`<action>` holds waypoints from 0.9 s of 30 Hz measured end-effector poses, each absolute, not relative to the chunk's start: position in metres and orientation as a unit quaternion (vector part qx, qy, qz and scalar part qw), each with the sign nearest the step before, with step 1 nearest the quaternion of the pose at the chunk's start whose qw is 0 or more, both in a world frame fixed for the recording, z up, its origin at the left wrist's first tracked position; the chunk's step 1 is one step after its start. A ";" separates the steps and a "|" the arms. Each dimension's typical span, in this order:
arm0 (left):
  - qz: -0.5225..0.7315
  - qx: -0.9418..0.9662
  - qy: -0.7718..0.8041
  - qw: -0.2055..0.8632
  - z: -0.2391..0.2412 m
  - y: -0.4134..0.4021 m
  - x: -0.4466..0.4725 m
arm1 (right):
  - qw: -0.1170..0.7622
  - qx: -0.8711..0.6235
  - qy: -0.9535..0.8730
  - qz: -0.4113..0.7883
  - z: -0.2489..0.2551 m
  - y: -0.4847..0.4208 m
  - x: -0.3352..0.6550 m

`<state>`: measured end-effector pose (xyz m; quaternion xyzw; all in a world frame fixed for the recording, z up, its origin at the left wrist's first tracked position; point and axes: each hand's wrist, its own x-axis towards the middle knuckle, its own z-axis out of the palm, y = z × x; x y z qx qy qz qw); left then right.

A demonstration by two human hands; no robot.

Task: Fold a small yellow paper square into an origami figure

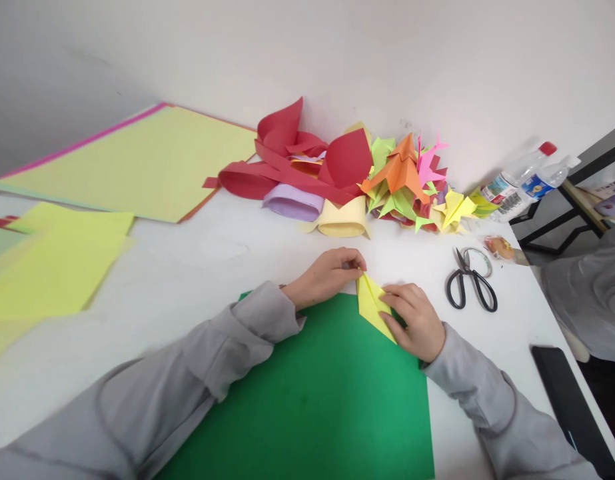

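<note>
A small folded yellow paper piece lies at the top edge of a large green sheet on the white table. My left hand pinches the upper tip of the yellow piece with curled fingers. My right hand presses down on its right side, fingers bent over the paper. Both arms wear grey sleeves.
A heap of folded paper figures and red, purple and yellow curls lies against the wall. Black scissors, a tape roll, plastic bottles and a dark phone sit at right. Yellow-green sheets cover the left.
</note>
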<state>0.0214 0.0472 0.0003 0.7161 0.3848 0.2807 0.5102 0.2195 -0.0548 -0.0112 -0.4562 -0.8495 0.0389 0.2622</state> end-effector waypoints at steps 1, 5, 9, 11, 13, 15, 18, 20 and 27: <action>0.286 0.710 0.385 0.516 -0.001 0.047 0.022 | 0.262 -0.457 -0.849 0.039 -0.011 -0.055 0.220; 0.293 0.695 0.385 0.532 -0.003 0.048 0.022 | 0.261 -0.456 -0.850 0.036 -0.011 -0.055 0.219; 0.290 0.699 0.383 0.529 -0.001 0.048 0.020 | 0.262 -0.454 -0.851 0.031 -0.010 -0.055 0.219; 0.290 0.709 0.374 0.522 0.000 0.048 0.019 | 0.260 -0.456 -0.851 0.031 -0.011 -0.055 0.220; 0.289 0.717 0.368 0.517 0.000 0.049 0.019 | 0.259 -0.457 -0.851 0.030 -0.011 -0.055 0.220; 0.288 0.718 0.368 0.516 -0.001 0.049 0.019 | 0.259 -0.458 -0.850 0.030 -0.010 -0.055 0.220; 0.288 0.717 0.375 0.511 -0.003 0.049 0.020 | 0.260 -0.459 -0.849 0.030 -0.010 -0.055 0.219; 0.290 0.721 0.383 0.499 -0.004 0.048 0.020 | 0.260 -0.460 -0.848 0.032 -0.009 -0.057 0.218; 0.299 0.732 0.383 0.478 -0.006 0.046 0.021 | 0.259 -0.488 -0.833 0.033 -0.007 -0.065 0.211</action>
